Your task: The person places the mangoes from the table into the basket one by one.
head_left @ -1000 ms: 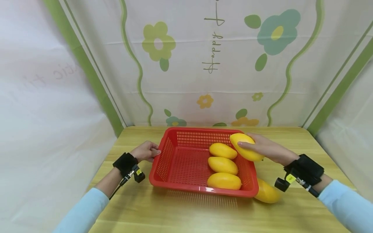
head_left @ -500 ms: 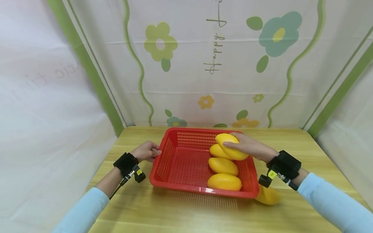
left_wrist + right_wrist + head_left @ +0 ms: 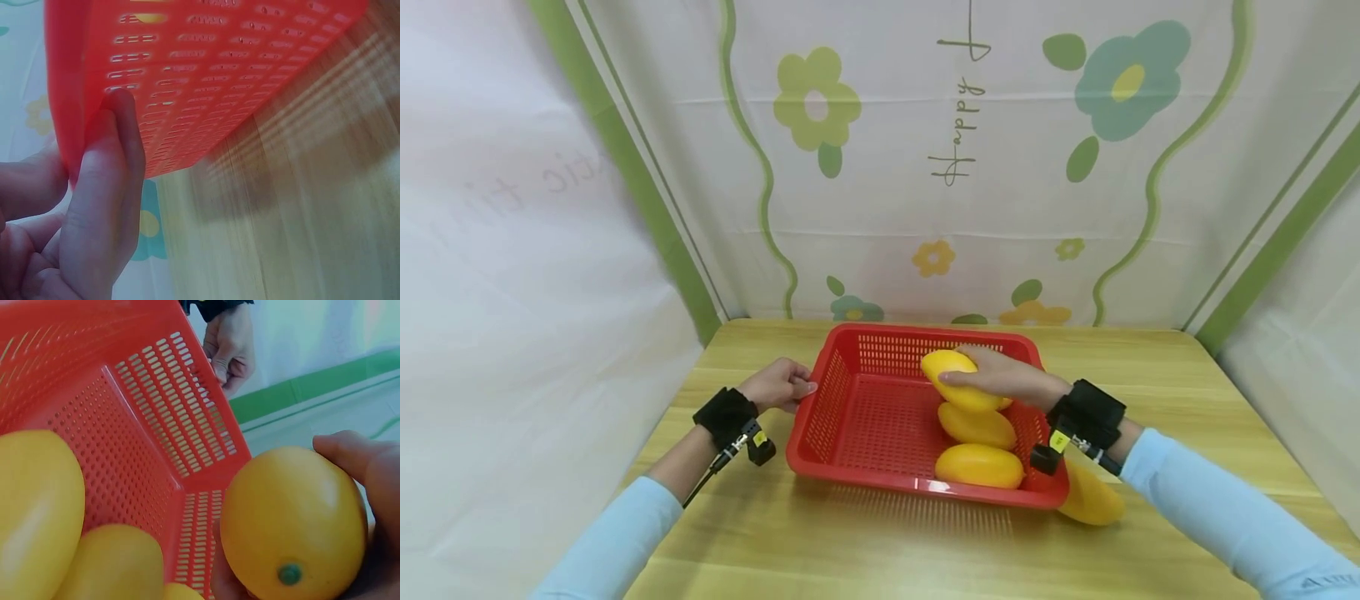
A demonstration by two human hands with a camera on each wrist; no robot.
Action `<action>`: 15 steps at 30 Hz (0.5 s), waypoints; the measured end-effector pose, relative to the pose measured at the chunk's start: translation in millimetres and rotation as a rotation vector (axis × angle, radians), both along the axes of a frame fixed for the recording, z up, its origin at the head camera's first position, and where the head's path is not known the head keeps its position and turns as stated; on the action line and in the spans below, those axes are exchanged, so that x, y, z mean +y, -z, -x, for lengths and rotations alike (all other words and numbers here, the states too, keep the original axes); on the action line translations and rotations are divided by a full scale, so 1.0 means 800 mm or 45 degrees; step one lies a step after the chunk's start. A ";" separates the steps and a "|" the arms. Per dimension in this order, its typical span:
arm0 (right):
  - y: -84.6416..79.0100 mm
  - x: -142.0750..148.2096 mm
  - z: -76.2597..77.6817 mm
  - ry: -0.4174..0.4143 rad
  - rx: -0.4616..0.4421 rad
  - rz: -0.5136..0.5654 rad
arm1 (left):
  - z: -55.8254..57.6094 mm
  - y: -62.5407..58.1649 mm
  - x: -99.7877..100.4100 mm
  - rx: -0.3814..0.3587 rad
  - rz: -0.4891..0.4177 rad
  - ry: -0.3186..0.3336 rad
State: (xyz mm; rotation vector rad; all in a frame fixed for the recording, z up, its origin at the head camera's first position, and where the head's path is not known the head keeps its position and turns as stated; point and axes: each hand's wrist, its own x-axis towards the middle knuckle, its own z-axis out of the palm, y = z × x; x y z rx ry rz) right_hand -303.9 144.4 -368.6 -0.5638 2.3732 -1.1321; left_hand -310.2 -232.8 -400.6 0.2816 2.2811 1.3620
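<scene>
A red plastic basket [image 3: 880, 479] with slotted walls stands on the wooden table. My left hand [image 3: 777, 386] pinches its left rim; in the left wrist view the fingers [image 3: 100, 181] lie along the outer wall, the thumb on the rim's other side. My right hand [image 3: 1003, 375] grips a yellow mango [image 3: 951, 371] over the inside of the basket. The right wrist view shows the held mango's green stem end [image 3: 289, 574]. Below it, mangoes lie along the basket's right side: a middle one [image 3: 977, 426], a front one [image 3: 979, 466] and a rear one mostly hidden behind the held mango.
Another mango [image 3: 1092, 497] lies on the wooden table [image 3: 760, 542] outside the basket's right wall, partly covered by the basket and the right forearm. A white cloth with flower prints [image 3: 880, 200] hangs behind the table, with more cloth at both sides.
My right hand has carried the mango left, from above the basket's right rim to over the inside, now overlapping the rear mango. The left hand stays at the left rim.
</scene>
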 end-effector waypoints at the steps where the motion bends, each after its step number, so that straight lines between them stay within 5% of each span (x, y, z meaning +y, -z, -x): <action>1: 0.001 -0.004 0.001 -0.006 -0.005 -0.002 | 0.000 0.000 0.000 0.000 -0.001 0.000; 15: 0.013 -0.050 0.002 -0.117 -0.050 -0.024 | 0.002 0.003 0.000 -0.004 -0.009 -0.009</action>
